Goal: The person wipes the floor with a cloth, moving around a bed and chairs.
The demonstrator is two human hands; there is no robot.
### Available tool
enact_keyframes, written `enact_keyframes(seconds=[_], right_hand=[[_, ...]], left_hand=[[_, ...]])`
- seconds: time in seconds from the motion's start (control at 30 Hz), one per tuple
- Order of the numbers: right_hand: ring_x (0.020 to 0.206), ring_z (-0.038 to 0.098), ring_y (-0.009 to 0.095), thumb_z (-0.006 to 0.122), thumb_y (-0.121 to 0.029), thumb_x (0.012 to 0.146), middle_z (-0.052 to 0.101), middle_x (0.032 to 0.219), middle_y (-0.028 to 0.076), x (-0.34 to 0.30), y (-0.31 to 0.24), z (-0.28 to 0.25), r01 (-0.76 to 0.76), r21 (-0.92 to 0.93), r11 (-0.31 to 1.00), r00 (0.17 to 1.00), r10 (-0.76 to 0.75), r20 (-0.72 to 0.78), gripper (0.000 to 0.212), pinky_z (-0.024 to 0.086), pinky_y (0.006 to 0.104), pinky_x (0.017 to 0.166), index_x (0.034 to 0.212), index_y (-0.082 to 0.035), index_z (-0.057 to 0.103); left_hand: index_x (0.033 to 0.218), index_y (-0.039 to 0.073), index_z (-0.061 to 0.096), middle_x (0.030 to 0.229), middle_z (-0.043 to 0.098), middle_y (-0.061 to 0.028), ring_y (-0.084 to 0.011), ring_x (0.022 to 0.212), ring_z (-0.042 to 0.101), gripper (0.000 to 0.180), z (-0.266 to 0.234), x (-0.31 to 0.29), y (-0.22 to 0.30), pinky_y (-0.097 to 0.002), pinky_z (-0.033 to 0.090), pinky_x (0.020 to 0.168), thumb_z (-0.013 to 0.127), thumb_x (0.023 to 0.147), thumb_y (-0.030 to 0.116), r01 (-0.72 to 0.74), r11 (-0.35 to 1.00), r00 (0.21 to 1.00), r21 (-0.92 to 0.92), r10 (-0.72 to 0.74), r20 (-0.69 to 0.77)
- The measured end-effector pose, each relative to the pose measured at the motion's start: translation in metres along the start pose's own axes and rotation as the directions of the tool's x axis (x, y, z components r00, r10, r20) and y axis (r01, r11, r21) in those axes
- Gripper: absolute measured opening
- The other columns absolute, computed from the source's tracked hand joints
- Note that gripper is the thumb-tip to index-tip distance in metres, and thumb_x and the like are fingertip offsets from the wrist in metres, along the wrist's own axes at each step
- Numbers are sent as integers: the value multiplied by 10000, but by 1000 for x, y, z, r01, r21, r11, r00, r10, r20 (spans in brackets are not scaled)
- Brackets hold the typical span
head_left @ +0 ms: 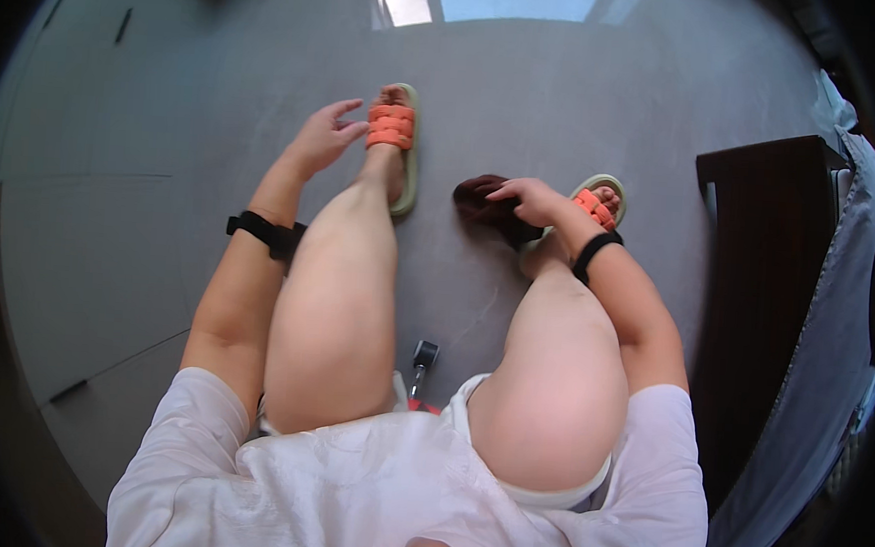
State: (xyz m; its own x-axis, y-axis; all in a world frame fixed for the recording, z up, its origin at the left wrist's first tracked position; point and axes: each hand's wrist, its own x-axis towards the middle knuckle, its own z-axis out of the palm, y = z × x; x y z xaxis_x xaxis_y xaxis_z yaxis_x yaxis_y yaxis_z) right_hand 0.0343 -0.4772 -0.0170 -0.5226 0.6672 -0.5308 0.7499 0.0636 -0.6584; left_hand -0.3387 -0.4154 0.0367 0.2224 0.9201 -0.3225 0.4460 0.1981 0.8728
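My left hand (328, 138) is beside the orange strap of the left slide sandal (391, 127), fingers apart, holding nothing. The fingers of my right hand (532, 201) are closed on the edge of a dark brown, rounded, soft-looking thing (484, 204), blurred, its exact kind unclear. It lies just left of the right slide sandal (598, 205), by my right ankle. Both sandals are on my feet, with pale green soles and orange straps. Black bands circle both forearms.
Grey floor (559, 90) lies around my feet. Between my thighs a black-headed metal rod (424, 358) shows. Pale cabinets (91, 202) with dark handles line the left. At the right stands dark brown furniture (770, 244) with a grey-blue cloth (822, 367) hanging beside it.
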Motion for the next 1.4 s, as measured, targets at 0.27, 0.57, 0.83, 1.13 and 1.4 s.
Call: enact_keyframes(seconds=[0.27,0.57,0.83,1.13,1.4], right_hand=[[1111,555,181,453,134,712,578,1229,125,-74,-79,-37,73,326,943,938,46,-342,603,434,260,952,1283,-35,542],[1020,589,183,491,135,709,568,1208,142,-116,-160,-49,76,468,881,885,157,-439,595,499,275,876,1287,-4,527],[883,620,178,524,87,711,626,1102,101,-93,-140,-63,-114,514,850,835,362,-414,611,524,301,709,1299,-78,539],[997,583,213,527,27,701,599,1141,118,-99,-73,-8,-225,557,799,572,571,-589,631,487,302,808,1324,-67,491],[1354,162,475,608,-450,788,97,1536,173,-99,62,91,-740,471,479,196,825,-530,840,206,562,1083,1482,-292,161]], left_hand=[[1335,15,458,1216,578,-132,-188,1096,566,529,-39,-123,5,-289,459,897,645,876,201,-32,995,984,-99,14,-178],[1321,-6,468,1353,471,-184,-256,1189,507,550,-92,-229,-65,-356,414,971,657,851,208,29,967,920,-255,-125,-371],[1313,0,479,1310,521,-174,-262,1124,567,521,-94,-245,-117,-334,457,918,638,858,198,71,979,935,-188,-131,-328],[1309,6,476,1326,502,-184,-314,1156,545,559,-71,-170,-165,-360,459,937,659,819,202,173,982,982,74,-166,-89],[1429,115,310,1477,230,-251,-393,1342,299,777,21,-116,-170,-401,335,1071,714,767,162,136,879,983,457,-179,51]])
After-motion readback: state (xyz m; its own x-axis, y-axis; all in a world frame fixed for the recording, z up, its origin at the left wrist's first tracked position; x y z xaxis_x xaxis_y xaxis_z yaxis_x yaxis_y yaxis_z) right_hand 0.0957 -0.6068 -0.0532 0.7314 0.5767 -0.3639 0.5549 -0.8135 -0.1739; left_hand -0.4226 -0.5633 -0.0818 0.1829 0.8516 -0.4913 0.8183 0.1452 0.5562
